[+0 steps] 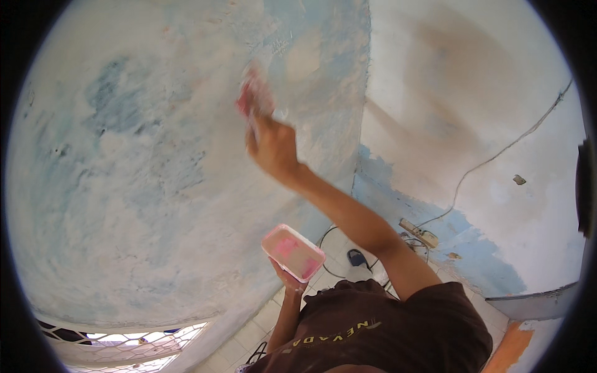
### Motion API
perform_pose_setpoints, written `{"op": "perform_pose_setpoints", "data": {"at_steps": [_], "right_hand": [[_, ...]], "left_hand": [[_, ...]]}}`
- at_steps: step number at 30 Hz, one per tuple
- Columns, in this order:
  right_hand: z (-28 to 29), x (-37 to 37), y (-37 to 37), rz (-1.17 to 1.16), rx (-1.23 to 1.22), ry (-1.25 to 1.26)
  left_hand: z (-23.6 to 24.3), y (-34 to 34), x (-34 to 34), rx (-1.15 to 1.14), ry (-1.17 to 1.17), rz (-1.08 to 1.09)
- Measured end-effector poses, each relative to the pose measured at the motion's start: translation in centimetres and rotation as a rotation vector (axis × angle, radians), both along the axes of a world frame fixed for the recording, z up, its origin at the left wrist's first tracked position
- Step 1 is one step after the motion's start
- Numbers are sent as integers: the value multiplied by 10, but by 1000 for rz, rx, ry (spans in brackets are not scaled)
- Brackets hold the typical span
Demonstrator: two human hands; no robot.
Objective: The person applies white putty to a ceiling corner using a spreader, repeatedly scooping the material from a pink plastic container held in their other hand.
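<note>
My right hand [273, 148] is raised to the patchy pale blue and white wall [186, 205], arm stretched out. Its fingers are wrapped around the handle of a paintbrush [255, 93], whose wide head looks pink and is smeared by motion. Whether the bristles touch the wall is hard to make out. Lower down, my left hand [289, 280] supports a rectangular white plastic tub [266, 236] from below and at its side. Pink paint streaks and a pale beige coating show inside the tub, which tilts a little.
At the right, a second wall [423, 124] meets the first in a corner. A loose cable [479, 166] runs down it to a power strip [418, 234] with tangled wires. Tiles [267, 317] cover the floor, and a lattice-covered opening [143, 348] lies at lower left.
</note>
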State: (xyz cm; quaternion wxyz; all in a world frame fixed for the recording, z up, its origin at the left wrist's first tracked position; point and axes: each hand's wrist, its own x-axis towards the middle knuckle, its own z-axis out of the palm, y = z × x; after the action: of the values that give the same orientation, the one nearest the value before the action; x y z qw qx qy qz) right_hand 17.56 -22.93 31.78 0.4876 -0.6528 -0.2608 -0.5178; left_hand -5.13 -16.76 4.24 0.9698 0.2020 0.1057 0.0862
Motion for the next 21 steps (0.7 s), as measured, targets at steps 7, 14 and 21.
{"op": "perform_pose_setpoints", "data": {"at_steps": [7, 14, 21], "right_hand": [[-46, 27, -79, 165, 238, 153], [-41, 147, -158, -219, 302, 278], [-58, -16, -54, 275, 57, 225]], "left_hand": [[-1, 8, -7, 19, -6, -19], [-12, -6, -7, 3, -11, 53], [-8, 3, -17, -53, -2, 16]]}}
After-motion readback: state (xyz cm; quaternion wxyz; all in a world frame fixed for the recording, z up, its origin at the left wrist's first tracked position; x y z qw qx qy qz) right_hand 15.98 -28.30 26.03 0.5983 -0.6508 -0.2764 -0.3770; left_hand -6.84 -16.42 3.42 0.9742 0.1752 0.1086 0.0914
